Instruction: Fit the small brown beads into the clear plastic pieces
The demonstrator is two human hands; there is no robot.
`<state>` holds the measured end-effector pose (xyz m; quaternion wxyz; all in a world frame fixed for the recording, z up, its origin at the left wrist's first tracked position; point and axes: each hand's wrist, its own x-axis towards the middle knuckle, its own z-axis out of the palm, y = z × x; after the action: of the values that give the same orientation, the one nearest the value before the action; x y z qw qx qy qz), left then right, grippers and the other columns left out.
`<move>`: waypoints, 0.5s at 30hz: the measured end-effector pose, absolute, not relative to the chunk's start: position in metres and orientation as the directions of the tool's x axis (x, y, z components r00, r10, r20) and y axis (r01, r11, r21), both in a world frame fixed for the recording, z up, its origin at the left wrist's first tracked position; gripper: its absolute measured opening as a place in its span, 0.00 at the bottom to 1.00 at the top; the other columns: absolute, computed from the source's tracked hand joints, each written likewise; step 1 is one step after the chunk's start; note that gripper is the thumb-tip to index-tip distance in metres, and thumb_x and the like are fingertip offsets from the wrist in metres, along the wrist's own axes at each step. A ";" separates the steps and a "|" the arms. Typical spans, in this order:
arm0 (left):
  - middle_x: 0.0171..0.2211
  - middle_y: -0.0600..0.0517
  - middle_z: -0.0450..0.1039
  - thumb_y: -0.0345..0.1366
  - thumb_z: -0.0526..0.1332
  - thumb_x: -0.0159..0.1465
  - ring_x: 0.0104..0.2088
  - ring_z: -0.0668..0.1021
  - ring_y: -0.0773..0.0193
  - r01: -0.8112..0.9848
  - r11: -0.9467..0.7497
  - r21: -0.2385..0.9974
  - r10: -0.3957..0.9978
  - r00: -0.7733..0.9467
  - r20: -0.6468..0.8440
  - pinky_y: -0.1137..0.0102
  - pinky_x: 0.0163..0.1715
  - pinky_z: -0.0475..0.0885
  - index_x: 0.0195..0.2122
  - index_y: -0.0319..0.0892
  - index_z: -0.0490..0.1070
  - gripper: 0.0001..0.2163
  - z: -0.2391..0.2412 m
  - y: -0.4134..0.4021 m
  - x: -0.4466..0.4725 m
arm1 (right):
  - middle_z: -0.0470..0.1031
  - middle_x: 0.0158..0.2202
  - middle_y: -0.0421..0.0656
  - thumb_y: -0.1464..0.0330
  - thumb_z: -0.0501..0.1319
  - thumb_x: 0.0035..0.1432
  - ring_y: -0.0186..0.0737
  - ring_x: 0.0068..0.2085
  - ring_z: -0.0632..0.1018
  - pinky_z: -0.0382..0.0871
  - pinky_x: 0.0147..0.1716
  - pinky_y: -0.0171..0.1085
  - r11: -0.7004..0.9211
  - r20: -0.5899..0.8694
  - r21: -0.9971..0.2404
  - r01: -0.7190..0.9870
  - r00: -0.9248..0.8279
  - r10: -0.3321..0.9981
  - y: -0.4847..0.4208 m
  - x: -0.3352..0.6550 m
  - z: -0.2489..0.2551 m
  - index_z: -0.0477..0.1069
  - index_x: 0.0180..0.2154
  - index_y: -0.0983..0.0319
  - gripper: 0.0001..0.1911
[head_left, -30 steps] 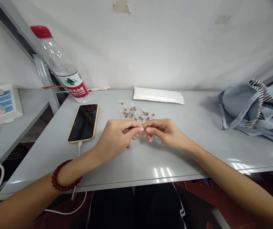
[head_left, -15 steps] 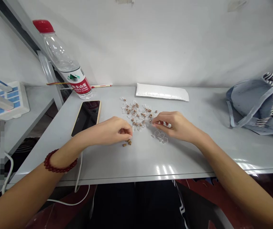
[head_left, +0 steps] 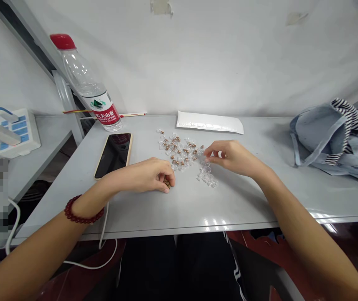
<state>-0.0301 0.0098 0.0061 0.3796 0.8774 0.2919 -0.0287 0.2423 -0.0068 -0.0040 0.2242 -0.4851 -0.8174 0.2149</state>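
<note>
- The table (head_left: pixel 244 202) carries the whole spread; its bare near part gives the forearms room, and working low over it should steady the fingertips.
- A pale blue bag (head_left: pixel 318 131) slumps at the right end, well apart from both hands, so it hardly seems an obstacle.
- The bottle (head_left: pixel 105 110) stands at the far left, near the wall; a wide sweep leftward could knock it.
- A white packet (head_left: pixel 210 122) lies flat along the back edge, beyond the small pieces.
- The left hand (head_left: pixel 155 176) curls down over small brown pieces, thumb apart from the fingers; whether anything is pinched I cannot tell.
- The right hand (head_left: pixel 233 159) has thumb and forefinger almost together beside clear pieces; a transparent one could be between them, too faint to tell.
- The phone (head_left: pixel 114 154) lies just beside the left forearm, its cable (head_left: pixel 104 228) passing beneath; a dragging sleeveless wrist might snag it.
- The mixed pile (head_left: pixel 181 152), clear pieces with brown bits, lies between the hands, best left undisturbed.
- Loose clear pieces (head_left: pixel 208 179) cluster together; separating one first should help.
- The brown pieces (head_left: pixel 167 182) probably want a light fingertip pinch, since they could roll.
</note>
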 end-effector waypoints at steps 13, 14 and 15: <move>0.30 0.52 0.76 0.38 0.58 0.60 0.29 0.74 0.67 0.575 -0.486 0.658 0.672 0.727 -0.140 0.75 0.29 0.66 0.31 0.40 0.77 0.09 0.012 0.010 -0.026 | 0.75 0.40 0.46 0.69 0.57 0.58 0.40 0.36 0.75 0.69 0.34 0.39 0.399 0.278 -0.513 0.760 -0.293 0.915 0.002 0.244 -0.016 0.75 0.40 0.62 0.10; 0.29 0.52 0.76 0.38 0.58 0.60 0.29 0.73 0.67 0.587 -0.476 0.654 0.705 0.700 -0.116 0.75 0.28 0.65 0.30 0.40 0.77 0.10 0.013 0.010 -0.025 | 0.75 0.43 0.47 0.71 0.57 0.58 0.41 0.39 0.75 0.69 0.35 0.40 0.404 0.305 -0.497 0.768 -0.281 0.910 0.004 0.245 -0.019 0.75 0.42 0.62 0.11; 0.28 0.53 0.76 0.39 0.59 0.60 0.28 0.73 0.67 0.594 -0.467 0.655 0.731 0.676 -0.093 0.75 0.28 0.65 0.30 0.40 0.77 0.10 0.013 0.010 -0.025 | 0.74 0.46 0.48 0.72 0.56 0.58 0.43 0.42 0.75 0.69 0.36 0.41 0.411 0.316 -0.483 0.773 -0.284 0.905 0.006 0.246 -0.022 0.74 0.44 0.62 0.13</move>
<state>-0.0250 0.0096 0.0127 0.3391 0.8504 0.3895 0.1005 0.2457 0.0061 -0.0224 0.2786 -0.5295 -0.7925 0.1184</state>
